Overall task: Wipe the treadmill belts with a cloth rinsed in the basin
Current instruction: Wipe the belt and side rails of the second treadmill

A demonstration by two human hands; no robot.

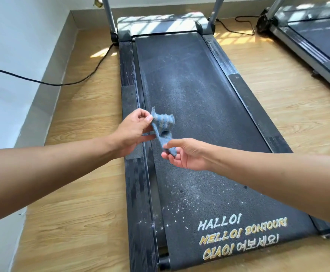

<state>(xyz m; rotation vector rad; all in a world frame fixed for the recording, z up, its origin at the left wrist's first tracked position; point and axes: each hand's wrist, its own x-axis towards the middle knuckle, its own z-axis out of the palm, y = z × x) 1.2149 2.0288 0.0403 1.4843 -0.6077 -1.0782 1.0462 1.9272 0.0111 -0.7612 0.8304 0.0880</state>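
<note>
Blue cloth hung in the air over the left side of the near treadmill belt, not touching it. Left hand pinched its upper corner between thumb and fingertips. Right hand pinched the lower end, other fingers loosely curled. Cloth was bunched and twisted between the two grips, probably being pulled open to give a flat wiping face. Belt carried a grey dust film mid-length and white specks near the printed greetings, so wiping looked barely begun here. Second treadmill stood to the right, well apart. Basin not in view. Power cable trailed over the wood floor at left.
</note>
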